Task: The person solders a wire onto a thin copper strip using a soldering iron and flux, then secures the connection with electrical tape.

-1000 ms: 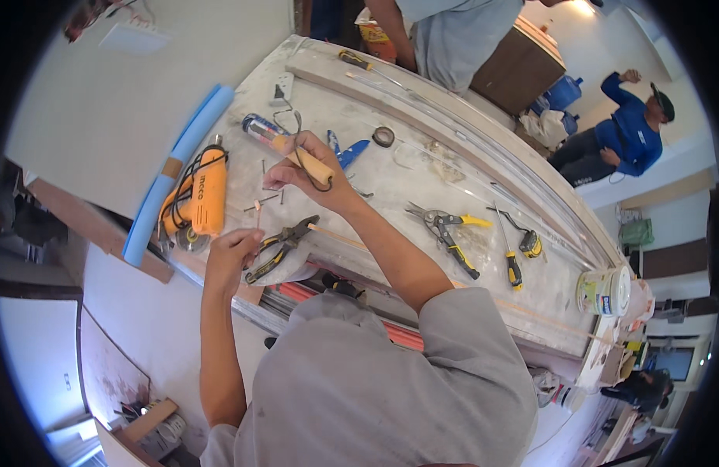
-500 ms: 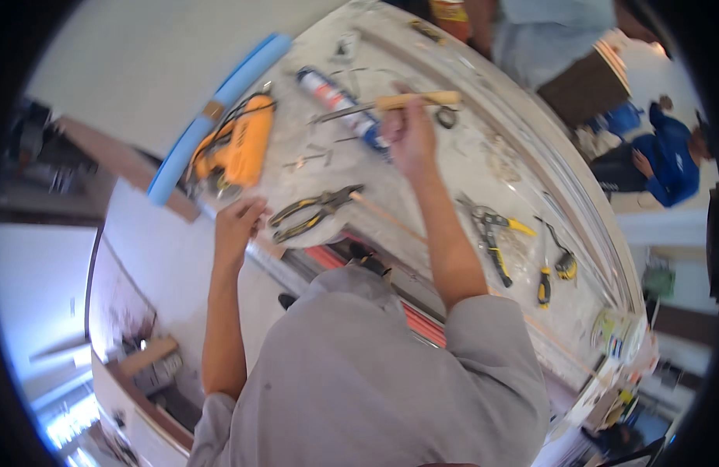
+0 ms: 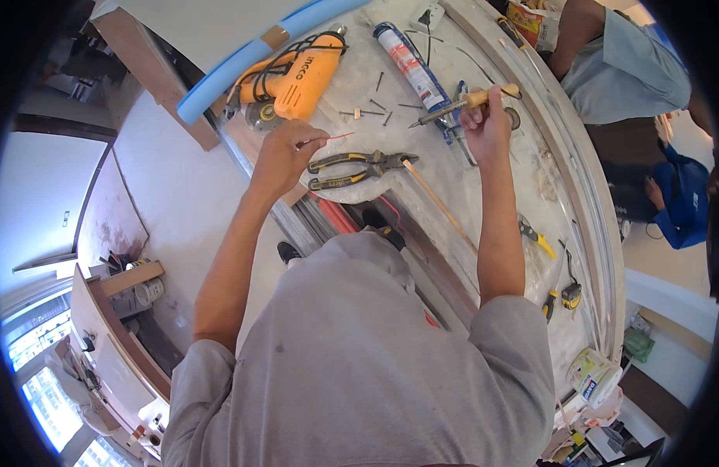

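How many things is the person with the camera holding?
2: a thin red strand in the left hand, and a wooden-handled pointed tool in the right hand. Something tiny may be hidden in their grip.

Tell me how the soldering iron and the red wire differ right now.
The soldering iron is larger and thicker; the red wire is a thin strand. The iron is tan and grey; the wire's visible part is red. The right hand holds the iron; the left hand pinches the wire. Both are hand-held.
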Demonstrator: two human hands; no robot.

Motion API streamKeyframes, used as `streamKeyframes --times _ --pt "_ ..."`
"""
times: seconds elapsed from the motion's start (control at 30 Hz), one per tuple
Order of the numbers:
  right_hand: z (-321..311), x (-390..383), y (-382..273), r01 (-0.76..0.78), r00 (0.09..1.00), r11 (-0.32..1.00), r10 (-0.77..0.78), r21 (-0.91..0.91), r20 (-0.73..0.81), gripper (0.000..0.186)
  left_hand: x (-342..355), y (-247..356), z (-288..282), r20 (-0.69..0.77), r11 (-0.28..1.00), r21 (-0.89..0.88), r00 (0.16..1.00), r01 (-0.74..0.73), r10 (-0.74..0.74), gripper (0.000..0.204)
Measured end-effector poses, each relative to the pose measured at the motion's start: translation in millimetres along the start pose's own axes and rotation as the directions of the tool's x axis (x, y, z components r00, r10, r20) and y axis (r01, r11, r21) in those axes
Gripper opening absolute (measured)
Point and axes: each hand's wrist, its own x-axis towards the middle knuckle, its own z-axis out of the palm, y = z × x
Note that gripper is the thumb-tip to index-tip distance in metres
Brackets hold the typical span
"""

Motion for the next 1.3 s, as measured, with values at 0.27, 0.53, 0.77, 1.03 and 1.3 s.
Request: streamKeyframes --times 0.27,0.53,0.77,1.03,1.3 --pt "-11 19 2 -0.079 0.997 0.966 0.077 -0.247 -0.018 0.044 29 -5 47 0.145 0.927 0.249 0.957 -0.282 0.252 0.018" --pt "-28 23 15 0.068 0.997 0.916 -0.047 -0.395 0.062 0.042 36 -18 93 0.076 0.891 0.246 0.924 -0.382 0.376 0.03" --pt "-32 27 16 0.073 0.995 0.897 -0.039 -0.437 0.087 0.041 33 -24 100 0.074 0.898 0.241 0.93 -0.367 0.36 0.027" --pt "-41 0 -8 0.052 0.994 0.995 -0.06 -0.089 -0.09 0.041 29 -16 74 -0.13 0.985 0.143 0.984 -0.101 0.119 0.026" --pt "-56 -49 -1 -0.14 0.979 0.973 0.164 0.185 -0.122 0.044 44 -17 69 -0.069 0.988 -0.131 0.993 0.084 -0.093 0.025"
